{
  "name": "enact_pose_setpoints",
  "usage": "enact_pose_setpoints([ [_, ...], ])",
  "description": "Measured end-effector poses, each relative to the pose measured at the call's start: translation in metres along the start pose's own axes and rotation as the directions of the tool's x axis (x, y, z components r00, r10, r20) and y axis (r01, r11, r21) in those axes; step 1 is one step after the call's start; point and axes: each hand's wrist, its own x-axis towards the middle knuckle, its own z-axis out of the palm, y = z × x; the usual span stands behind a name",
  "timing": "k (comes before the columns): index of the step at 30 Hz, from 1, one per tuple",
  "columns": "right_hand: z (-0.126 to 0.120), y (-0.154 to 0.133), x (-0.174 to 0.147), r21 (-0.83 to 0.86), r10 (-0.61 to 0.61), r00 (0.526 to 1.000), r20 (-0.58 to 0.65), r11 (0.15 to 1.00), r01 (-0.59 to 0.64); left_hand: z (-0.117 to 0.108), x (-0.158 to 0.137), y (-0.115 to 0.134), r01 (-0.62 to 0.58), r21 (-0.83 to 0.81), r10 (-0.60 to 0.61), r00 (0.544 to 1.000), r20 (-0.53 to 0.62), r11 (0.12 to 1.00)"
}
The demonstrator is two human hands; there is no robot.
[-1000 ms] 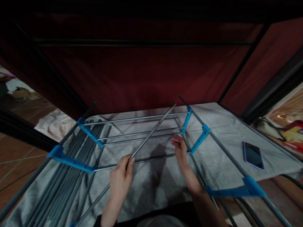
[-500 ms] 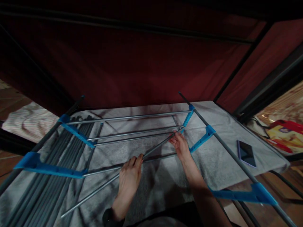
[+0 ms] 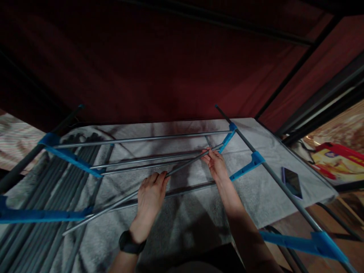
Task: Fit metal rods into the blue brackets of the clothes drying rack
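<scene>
My left hand (image 3: 151, 193), with a dark watch on its wrist, is closed over the middle of a thin grey metal rod (image 3: 182, 166). Near the rod's far right end, my right hand (image 3: 214, 161) grips it between thumb and fingers. The rod slants across the frame, its left end low and its right end by a blue bracket (image 3: 226, 139). Several crossbars, one being the rear bar (image 3: 142, 140), span blue brackets on the left and right. Another blue bracket (image 3: 247, 167) stands just right of my right forearm. The rod's right tip meets the bracket, but whether it is seated I cannot tell.
Several loose grey tubes (image 3: 54, 189) lie side by side at the left on a grey cloth (image 3: 182, 227). A phone (image 3: 292, 182) rests at the right. Beyond it is a red and yellow package (image 3: 338, 161). A dark red panel (image 3: 170, 76) stands behind.
The slanted rod's left end has risen, and its right end now sits higher by the rear right bracket. Both hands moved slightly left and up with it. The camera view has shifted.
</scene>
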Motion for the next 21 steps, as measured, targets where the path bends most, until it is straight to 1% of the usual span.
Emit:
enact_pose_setpoints([
  [4,0.000,0.001,0.007,-0.017,0.015,1.000,0.004,1.000,-0.015,0.002,0.013,-0.003,-0.008,0.012,0.008,1.000,-0.008,1.000],
  [9,-0.001,-0.001,0.012,-0.002,-0.009,1.000,0.028,1.000,0.009,0.006,0.023,-0.004,-0.012,-0.012,0.011,1.000,-0.028,1.000],
  [14,0.000,-0.006,0.015,-0.007,0.021,1.000,0.011,1.000,-0.021,0.008,0.032,-0.006,-0.031,-0.032,0.029,0.998,-0.049,0.999],
  [21,0.002,-0.010,0.016,0.007,0.006,1.000,0.007,1.000,-0.006,0.007,0.041,-0.004,-0.050,-0.021,0.048,0.995,-0.089,0.999],
])
